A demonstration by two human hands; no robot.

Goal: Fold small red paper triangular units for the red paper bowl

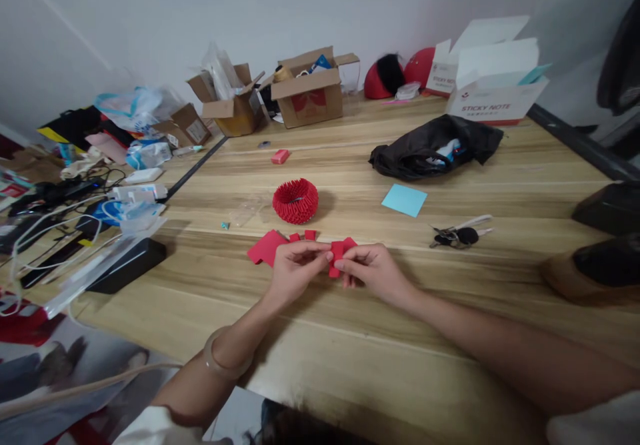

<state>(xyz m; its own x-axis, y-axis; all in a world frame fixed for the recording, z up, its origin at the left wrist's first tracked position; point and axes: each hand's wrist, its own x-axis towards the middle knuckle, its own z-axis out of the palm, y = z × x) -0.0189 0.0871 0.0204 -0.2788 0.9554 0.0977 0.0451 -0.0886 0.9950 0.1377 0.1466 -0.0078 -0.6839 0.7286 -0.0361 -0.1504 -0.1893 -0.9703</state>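
Observation:
Between both hands, above the wooden table (320,338), is a small folded strip of red paper (336,258). My left hand (295,266) pinches its left edge between thumb and fingers. From the other side my right hand (376,269) grips the same strip with thumb and forefinger. Behind my left hand lie red paper sheets (265,247) and small folded red pieces (310,235). More red paper (349,242) shows just behind the held strip. Farther back sits a round red bowl of folded paper pieces (295,202).
A blue paper sheet (405,199), keys (457,236) and a black bag (435,148) lie to the right. A small red block (280,157) is behind the bowl. Open cardboard boxes (313,101) and a sticky note box (495,101) line the wall. Cables and clutter fill the left.

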